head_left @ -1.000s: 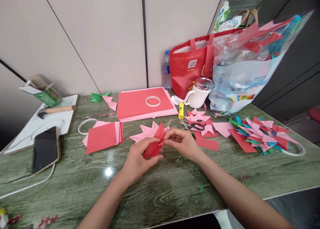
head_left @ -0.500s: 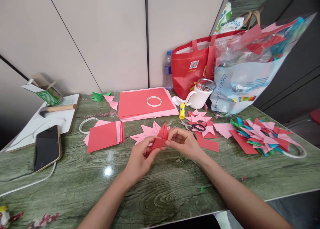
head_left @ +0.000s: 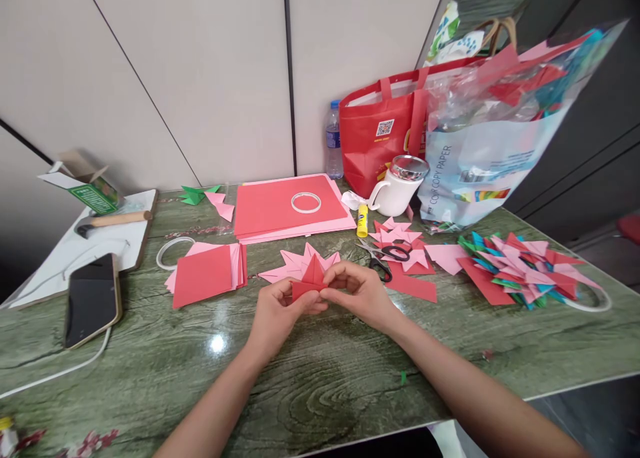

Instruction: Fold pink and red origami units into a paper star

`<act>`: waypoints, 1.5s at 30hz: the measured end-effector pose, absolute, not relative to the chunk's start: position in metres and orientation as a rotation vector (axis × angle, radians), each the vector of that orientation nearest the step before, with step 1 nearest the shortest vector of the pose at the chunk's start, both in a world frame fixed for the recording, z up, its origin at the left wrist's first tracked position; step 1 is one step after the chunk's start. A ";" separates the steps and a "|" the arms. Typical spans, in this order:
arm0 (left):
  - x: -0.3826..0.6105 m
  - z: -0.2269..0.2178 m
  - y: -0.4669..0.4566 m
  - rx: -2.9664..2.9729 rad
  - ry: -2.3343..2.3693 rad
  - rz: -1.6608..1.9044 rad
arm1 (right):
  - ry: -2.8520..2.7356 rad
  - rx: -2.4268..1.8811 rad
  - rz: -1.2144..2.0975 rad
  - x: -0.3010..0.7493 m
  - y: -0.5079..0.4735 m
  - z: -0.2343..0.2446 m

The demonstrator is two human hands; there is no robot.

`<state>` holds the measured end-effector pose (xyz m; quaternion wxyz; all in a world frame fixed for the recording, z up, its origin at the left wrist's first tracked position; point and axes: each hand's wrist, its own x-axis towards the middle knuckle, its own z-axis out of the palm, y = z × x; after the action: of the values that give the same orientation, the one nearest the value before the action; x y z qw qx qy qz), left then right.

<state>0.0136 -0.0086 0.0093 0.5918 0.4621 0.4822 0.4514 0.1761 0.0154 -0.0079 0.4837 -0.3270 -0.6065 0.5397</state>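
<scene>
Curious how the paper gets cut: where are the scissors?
Head view: the scissors lie on the table right of centre, just beyond the right hand, beside paper stars, nearer than the glue stick.

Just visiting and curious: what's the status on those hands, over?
Left hand and right hand both pinching the folded red paper. Pink folded pieces lie just behind it. Scissors to the right, apart from both hands.
</scene>
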 end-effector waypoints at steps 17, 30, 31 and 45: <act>0.012 0.009 -0.008 1.252 1.203 1.225 | -1.435 -0.891 1.434 0.177 0.017 -0.004; 0.013 0.011 -0.007 1.251 1.310 1.250 | -1.366 -0.868 1.591 0.169 0.011 -0.007; 0.013 0.011 -0.007 1.260 1.303 1.236 | -1.372 -0.893 1.580 0.168 0.011 -0.008; 0.010 0.016 -0.006 1.200 1.263 1.202 | -1.411 -0.933 1.691 0.169 0.009 -0.009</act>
<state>0.0096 -0.0059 0.0158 0.4904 0.4940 0.5201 0.4950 0.1692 0.0093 -0.0090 0.3661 -0.3630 -0.5488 0.6580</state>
